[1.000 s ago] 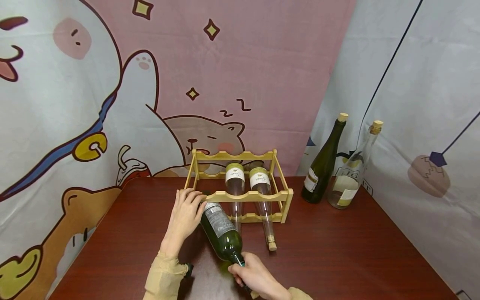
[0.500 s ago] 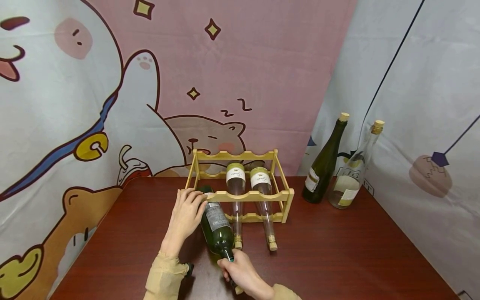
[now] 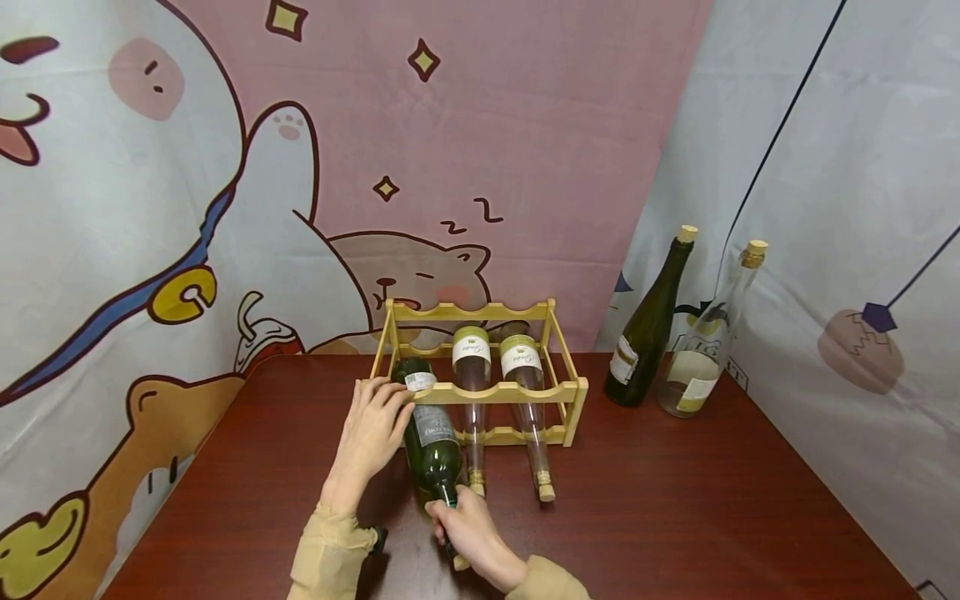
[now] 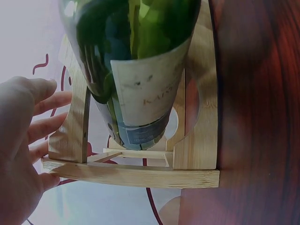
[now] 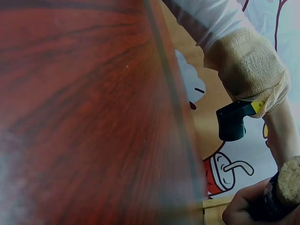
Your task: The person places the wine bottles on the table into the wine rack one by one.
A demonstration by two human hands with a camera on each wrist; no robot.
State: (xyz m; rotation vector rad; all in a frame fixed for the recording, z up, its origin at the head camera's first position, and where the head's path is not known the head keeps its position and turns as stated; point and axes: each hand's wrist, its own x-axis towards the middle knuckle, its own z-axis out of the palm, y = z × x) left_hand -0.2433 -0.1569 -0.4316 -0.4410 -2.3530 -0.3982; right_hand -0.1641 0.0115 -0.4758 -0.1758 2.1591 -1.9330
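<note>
My right hand [image 3: 472, 529] grips the neck of a green glass wine bottle [image 3: 438, 458] with a pale label. The bottle lies slanted, base pushed through the left slot of a light wooden wine rack [image 3: 442, 393]. In the left wrist view the bottle [image 4: 140, 28] passes between the rack's scalloped rails. My left hand [image 3: 375, 417] holds the rack's front left corner, fingers over the top rail. The right wrist view shows the bottle's cork [image 5: 288, 180] beside my right hand [image 5: 243, 206]. Two clear bottles, one a corked bottle [image 3: 532, 433], lie in the other slots, necks toward me.
At the back right of the dark red table [image 3: 675, 500] stand two corked bottles, a dark green bottle [image 3: 641, 342] and a clear bottle [image 3: 701, 358]. A cartoon-print cloth [image 3: 525, 167] hangs behind the table.
My right hand has moved left with the green bottle's neck, straightening the bottle in the left slot, and its base has gone farther back into the rack. My left hand has stayed put.
</note>
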